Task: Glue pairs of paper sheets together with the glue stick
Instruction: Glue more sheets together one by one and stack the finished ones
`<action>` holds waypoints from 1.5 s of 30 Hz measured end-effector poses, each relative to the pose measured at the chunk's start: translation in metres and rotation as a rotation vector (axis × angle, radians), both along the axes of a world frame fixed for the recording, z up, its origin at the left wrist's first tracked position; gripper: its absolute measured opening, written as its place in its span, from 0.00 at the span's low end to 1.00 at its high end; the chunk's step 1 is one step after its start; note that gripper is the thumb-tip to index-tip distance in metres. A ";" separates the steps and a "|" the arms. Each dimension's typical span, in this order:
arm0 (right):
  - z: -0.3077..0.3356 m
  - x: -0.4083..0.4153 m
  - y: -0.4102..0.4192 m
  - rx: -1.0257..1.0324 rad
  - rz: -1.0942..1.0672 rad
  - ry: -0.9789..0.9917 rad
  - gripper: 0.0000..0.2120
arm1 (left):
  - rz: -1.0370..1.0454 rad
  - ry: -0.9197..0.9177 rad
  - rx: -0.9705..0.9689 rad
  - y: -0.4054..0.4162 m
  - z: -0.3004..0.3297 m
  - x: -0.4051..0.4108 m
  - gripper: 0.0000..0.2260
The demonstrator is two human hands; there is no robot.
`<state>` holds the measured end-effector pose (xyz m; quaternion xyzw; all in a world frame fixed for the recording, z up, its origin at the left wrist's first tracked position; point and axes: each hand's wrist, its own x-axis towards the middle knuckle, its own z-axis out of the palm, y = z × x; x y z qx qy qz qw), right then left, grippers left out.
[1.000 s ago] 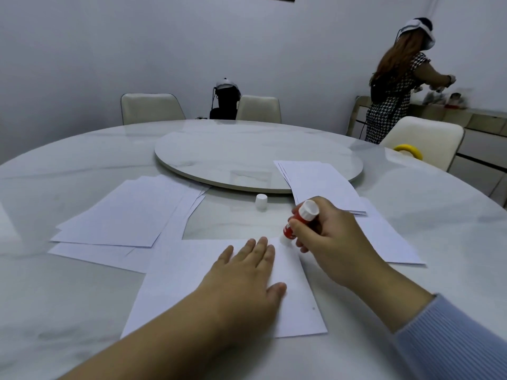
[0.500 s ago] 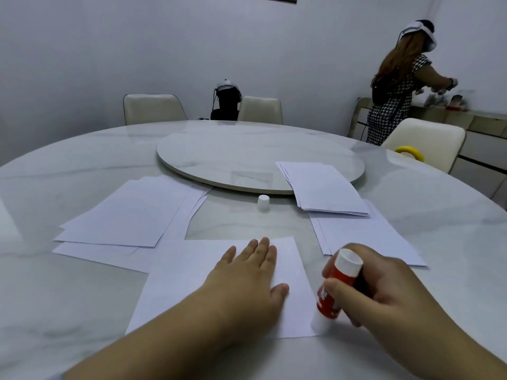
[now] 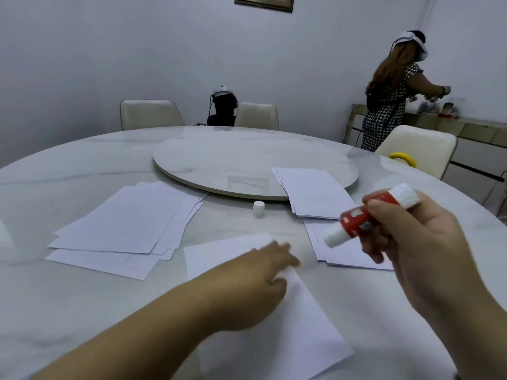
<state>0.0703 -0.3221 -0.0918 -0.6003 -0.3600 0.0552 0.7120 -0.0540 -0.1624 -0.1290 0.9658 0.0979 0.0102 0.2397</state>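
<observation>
Glue stick (image 3: 369, 215), red-bodied with white ends, is seen in the head view held off the table (image 3: 68, 297) by the right hand (image 3: 417, 242), whose fingers are curled round its barrel; it is tilted, with the uncapped white tip pointing down and to the left, above the gap between the near sheet (image 3: 288, 325) and the right-hand papers (image 3: 348, 250). The left hand (image 3: 260, 281) is laid on the near sheet, close to its far edge; it is blurred, so how its fingers lie cannot be told. The near sheet lies flat on the marble table, straight in front of the person. A small white cap (image 3: 258, 208) stands upright beyond it, just before the rim of the round turntable (image 3: 219, 160). A fanned stack of sheets (image 3: 129, 226) is spread to the left. Another stack (image 3: 312, 192) rests half on the turntable's edge (overlapping the right-hand papers below it). Pale chairs (image 3: 151, 113) are set round the far side. A second person (image 3: 389, 94) stands at a sideboard (image 3: 466, 133) in the right corner.
</observation>
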 end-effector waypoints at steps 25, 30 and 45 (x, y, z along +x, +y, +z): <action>-0.032 -0.008 0.025 -0.614 0.092 -0.456 0.08 | 0.268 0.142 0.282 0.009 -0.032 0.014 0.27; -0.030 -0.027 -0.027 -0.569 0.174 -0.404 0.14 | 0.267 0.148 0.265 0.010 -0.031 0.014 0.27; 0.006 0.029 0.037 0.140 0.282 0.486 0.11 | -0.096 0.041 0.078 0.041 -0.001 -0.050 0.18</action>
